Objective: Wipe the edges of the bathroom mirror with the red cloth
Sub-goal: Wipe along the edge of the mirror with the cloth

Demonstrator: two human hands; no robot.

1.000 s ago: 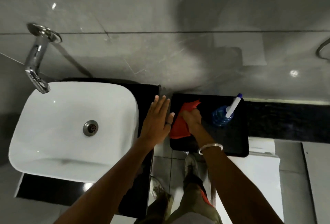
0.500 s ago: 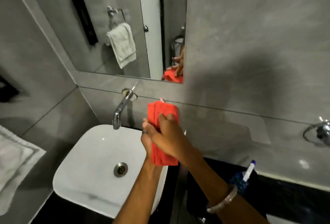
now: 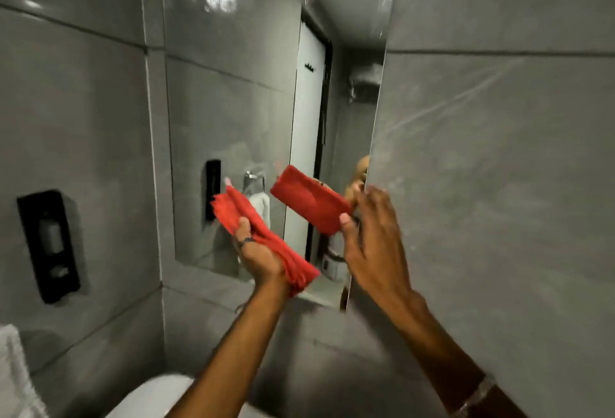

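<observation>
The bathroom mirror (image 3: pixel 233 111) is set in the grey tiled wall straight ahead. My left hand (image 3: pixel 256 259) is raised in front of its lower part and grips the folded red cloth (image 3: pixel 233 213), which runs diagonally through the palm. My right hand (image 3: pixel 376 244) is up beside it with fingers spread, close to the mirror's right edge, and appears to hold nothing. A second red shape (image 3: pixel 309 204) in the glass looks like the cloth's reflection, and the right thumb overlaps it.
A black wall dispenser (image 3: pixel 48 244) hangs on the left wall. The white sink's rim (image 3: pixel 153 394) shows at the bottom, and a white towel (image 3: pixel 13 381) at the lower left. The mirror reflects a door and a towel ring.
My view has swung up from the counter to the mirror. The cloth was picked up from the black tray and passed into my left hand, and both hands rose to mirror height.
</observation>
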